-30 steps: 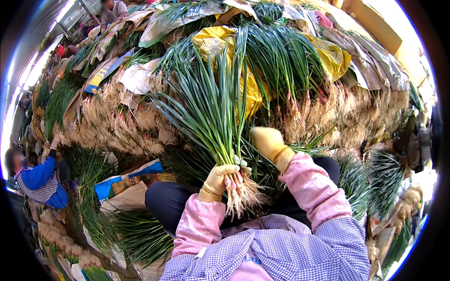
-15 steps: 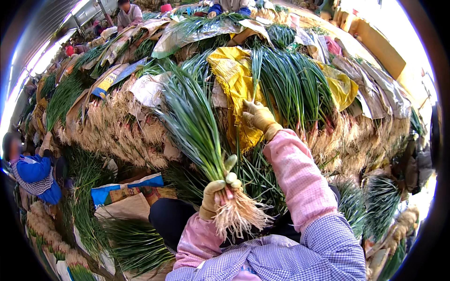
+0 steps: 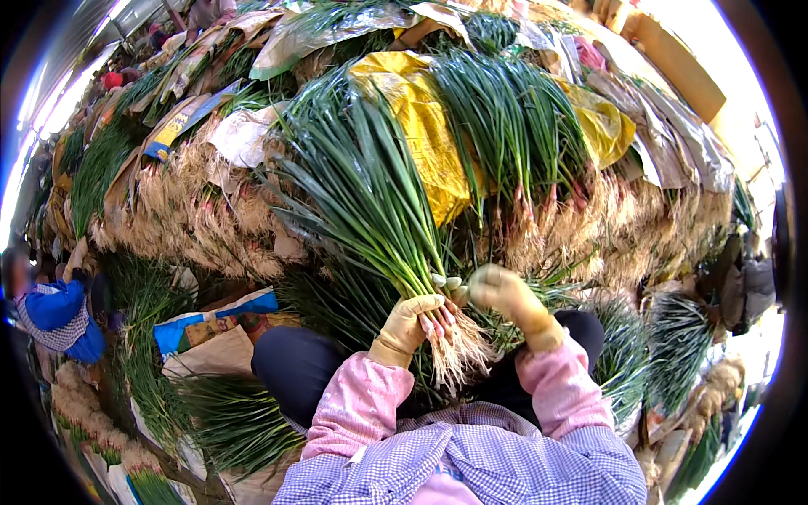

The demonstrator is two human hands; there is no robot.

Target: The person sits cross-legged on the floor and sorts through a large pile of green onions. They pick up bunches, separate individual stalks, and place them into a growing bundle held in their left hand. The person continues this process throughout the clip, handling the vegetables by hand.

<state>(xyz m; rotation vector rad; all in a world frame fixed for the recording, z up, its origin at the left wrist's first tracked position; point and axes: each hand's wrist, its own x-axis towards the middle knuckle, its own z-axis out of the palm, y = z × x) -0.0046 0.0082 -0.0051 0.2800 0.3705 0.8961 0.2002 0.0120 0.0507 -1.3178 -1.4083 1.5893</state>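
My left hand (image 3: 406, 326), in a yellowish glove with grey-green fingertips, is closed around the base of a bunch of green garlic (image 3: 379, 185). The bunch has long dark green leaves that fan up and to the left, pinkish stem ends, and pale shaggy roots (image 3: 459, 349) hanging below the hand. Just right of the stem ends is my right hand (image 3: 505, 296), in a similar glove. It is smeared by motion, so I cannot make out its fingers or anything in them.
Ahead lies a long heap of green garlic (image 3: 513, 109), roots toward me, partly covered by yellow woven sacking (image 3: 421, 126) and other sheets. More bunches (image 3: 244, 412) lie on sacks at my left and beside my right knee (image 3: 627, 362). A person in blue (image 3: 59, 316) sits at far left.
My right hand has come back from the yellow sacking on the heap to beside the held bunch. The bunch in my left hand has shifted slightly right and its leaves spread wider.
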